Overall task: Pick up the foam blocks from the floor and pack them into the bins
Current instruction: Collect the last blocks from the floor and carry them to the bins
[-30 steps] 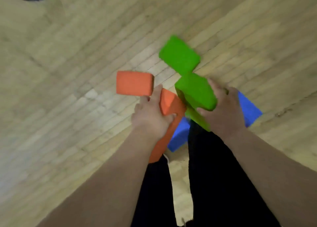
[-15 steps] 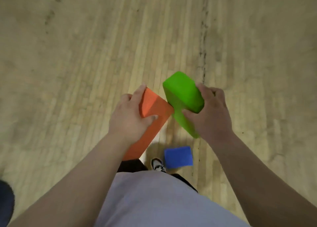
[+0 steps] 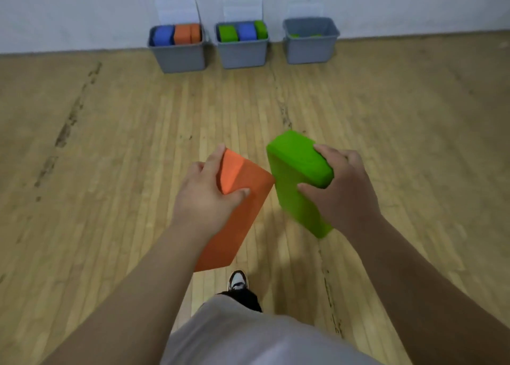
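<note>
My left hand point(image 3: 205, 196) grips an orange foam block point(image 3: 237, 221) by its upper end, thumb on the front face. My right hand point(image 3: 340, 191) grips a green foam block point(image 3: 296, 177) the same way, beside the orange one; their corners nearly touch. Both blocks hang above the wooden floor in front of me. Three grey bins stand against the far wall: the left bin point(image 3: 179, 57) holds blue and orange blocks, the middle bin point(image 3: 242, 53) holds green and blue blocks, and the right bin point(image 3: 310, 47) shows only a little green low inside.
Clear lids lean against the white wall point(image 3: 82, 11) behind the bins. Wooden floor point(image 3: 110, 144) stretches between me and the bins. One shoe point(image 3: 237, 280) shows below the blocks.
The view has lifted from the floor at my feet to the bins by the wall. The blue block and the other loose blocks have left the view. Both hands still hold their blocks.
</note>
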`<state>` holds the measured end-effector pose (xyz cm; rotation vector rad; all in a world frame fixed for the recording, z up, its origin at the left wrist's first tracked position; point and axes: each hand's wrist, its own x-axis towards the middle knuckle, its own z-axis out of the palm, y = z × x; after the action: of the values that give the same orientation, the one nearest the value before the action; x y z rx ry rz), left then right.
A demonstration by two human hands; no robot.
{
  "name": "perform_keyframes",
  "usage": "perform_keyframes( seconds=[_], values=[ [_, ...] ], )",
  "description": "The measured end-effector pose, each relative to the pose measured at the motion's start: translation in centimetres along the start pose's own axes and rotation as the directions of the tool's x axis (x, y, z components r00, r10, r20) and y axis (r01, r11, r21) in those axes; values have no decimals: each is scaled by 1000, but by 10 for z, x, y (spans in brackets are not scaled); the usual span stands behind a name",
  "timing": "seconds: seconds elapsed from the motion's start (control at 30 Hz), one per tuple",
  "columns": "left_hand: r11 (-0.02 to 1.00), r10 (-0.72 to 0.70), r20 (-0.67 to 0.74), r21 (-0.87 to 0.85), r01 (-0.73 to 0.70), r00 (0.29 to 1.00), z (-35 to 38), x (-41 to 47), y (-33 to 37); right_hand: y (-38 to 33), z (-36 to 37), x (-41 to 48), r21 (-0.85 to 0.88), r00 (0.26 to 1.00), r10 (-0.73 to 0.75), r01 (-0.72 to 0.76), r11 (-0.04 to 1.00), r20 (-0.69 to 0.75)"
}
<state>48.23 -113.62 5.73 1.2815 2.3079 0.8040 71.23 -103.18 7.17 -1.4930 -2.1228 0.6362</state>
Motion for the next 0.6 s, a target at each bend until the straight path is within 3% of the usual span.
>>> perform_keyframes(
  seconds=[0.27, 0.6],
  values=[
    [992, 125, 0, 6, -125, 992, -22, 206, 52, -24, -7, 181, 13, 990, 98, -97, 995, -97],
    [994, 91, 1, 64, -91, 996, 60, 418, 134, 66, 2, 410, -6, 994, 111, -111, 994, 17]
  ],
)
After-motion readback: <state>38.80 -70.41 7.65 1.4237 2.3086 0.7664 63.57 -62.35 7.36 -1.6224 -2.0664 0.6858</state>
